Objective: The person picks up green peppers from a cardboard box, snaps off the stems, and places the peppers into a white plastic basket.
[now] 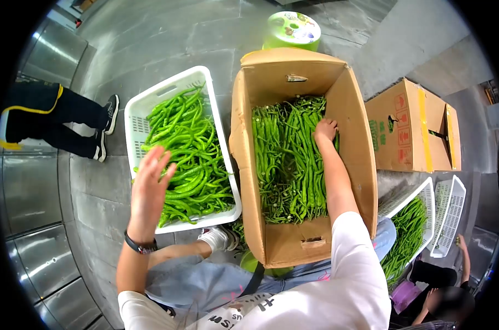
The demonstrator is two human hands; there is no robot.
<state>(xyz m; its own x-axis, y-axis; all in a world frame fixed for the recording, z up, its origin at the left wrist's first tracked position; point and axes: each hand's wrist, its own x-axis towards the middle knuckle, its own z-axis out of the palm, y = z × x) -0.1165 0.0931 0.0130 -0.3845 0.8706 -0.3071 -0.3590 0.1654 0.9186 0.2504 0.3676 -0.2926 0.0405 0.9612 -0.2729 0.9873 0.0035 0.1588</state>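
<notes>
An open cardboard box (363,148) stands in front of me, holding many long green peppers (299,159). Inside it, my right hand (326,130) rests on the peppers near the right wall, fingers bent and pressed together; whether it grips any is too small to tell. To the left is a white plastic crate (135,124) heaped with brighter green peppers (197,159). Above that crate's lower left side my left hand (152,171) is raised, fingers apart, with nothing in it. A dark band circles the left wrist.
A green stool (293,28) stands behind the box. At the right are a taped cardboard box (411,129), a crate of peppers (428,206) and another white crate (450,214). One person (79,118) stands at the left; a co-worker (442,297) is at the lower right.
</notes>
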